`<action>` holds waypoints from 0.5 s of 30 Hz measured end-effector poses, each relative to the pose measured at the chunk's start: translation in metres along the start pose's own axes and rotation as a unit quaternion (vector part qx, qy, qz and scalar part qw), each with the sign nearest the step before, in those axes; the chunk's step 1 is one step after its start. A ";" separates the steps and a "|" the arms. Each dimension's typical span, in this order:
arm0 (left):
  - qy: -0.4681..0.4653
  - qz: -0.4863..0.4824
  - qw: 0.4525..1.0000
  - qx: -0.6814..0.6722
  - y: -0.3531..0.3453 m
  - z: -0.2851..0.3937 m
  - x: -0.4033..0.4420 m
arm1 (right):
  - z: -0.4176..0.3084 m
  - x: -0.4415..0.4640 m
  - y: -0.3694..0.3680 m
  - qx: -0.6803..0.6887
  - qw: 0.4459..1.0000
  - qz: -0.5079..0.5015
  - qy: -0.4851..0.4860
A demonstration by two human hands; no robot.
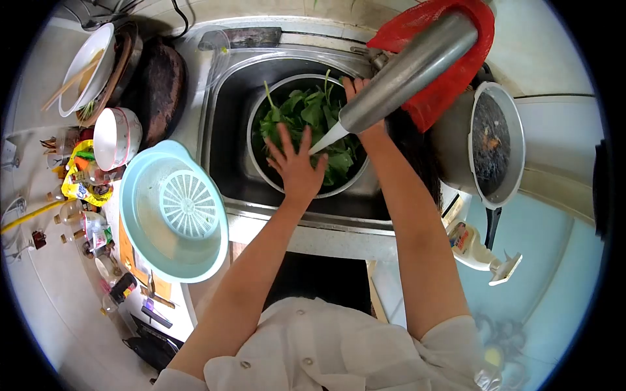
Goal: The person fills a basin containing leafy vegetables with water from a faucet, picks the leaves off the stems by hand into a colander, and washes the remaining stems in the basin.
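Green leafy vegetables (312,112) fill a round metal basin (253,146) standing in the sink (225,124). My left hand (297,163) lies over the leaves with its fingers spread. A white stream of water (328,138) runs from the metal faucet (411,72) down beside that hand. My right hand (372,132) reaches to the right side of the basin, partly hidden behind the faucet. Its visible fingertips stretch out near the far rim; whether they touch the rim I cannot tell. A red cloth or bag (479,49) hangs around the faucet.
Left of the sink rests a light blue colander (147,225). Behind it are a patterned bowl (114,140), a white bowl with chopsticks (75,91) and a dark round board (163,91). A large pot (460,143) and a spray bottle (473,247) are on the right.
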State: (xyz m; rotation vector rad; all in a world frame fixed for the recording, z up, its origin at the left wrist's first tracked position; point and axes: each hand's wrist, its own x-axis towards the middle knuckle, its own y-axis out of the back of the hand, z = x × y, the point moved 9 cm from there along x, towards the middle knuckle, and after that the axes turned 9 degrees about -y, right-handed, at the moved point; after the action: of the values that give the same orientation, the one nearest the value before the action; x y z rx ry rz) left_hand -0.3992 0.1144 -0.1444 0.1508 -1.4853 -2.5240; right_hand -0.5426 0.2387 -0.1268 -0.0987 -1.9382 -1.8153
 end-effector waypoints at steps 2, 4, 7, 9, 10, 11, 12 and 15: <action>-0.048 -0.105 0.991 0.063 -0.020 -0.006 0.005 | -0.004 0.005 -0.035 -0.104 0.989 -0.094 0.054; -0.006 -0.157 0.975 0.156 -0.026 -0.047 0.011 | -0.001 0.011 -0.034 -0.110 0.985 -0.120 0.053; 0.001 -0.129 0.991 0.044 -0.029 -0.052 0.008 | 0.005 0.014 0.015 0.082 0.995 -0.051 -0.020; 0.047 -0.183 0.980 -0.066 -0.032 -0.039 0.001 | -0.011 -0.006 0.039 0.152 0.987 -0.031 -0.034; 0.047 -0.181 0.980 -0.066 -0.021 -0.030 0.002 | -0.012 -0.016 0.052 0.221 0.974 -0.011 -0.052; 0.057 -0.181 0.981 -0.032 -0.009 -0.026 0.005 | -0.017 -0.038 0.025 0.248 0.962 -0.095 -0.056; 0.070 -0.182 0.981 0.003 0.001 -0.025 0.008 | -0.023 -0.061 -0.001 0.273 0.943 -0.181 -0.060; 0.010 -0.009 0.999 -0.037 0.038 -0.023 0.053 | -0.020 -0.078 0.020 0.203 0.962 -0.164 -0.083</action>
State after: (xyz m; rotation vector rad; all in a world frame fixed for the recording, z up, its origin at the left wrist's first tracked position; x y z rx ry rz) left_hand -0.4417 0.0645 -0.1217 0.1783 -1.3864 -2.5799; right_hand -0.4601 0.2424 -0.1383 0.2257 -2.5296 -1.5961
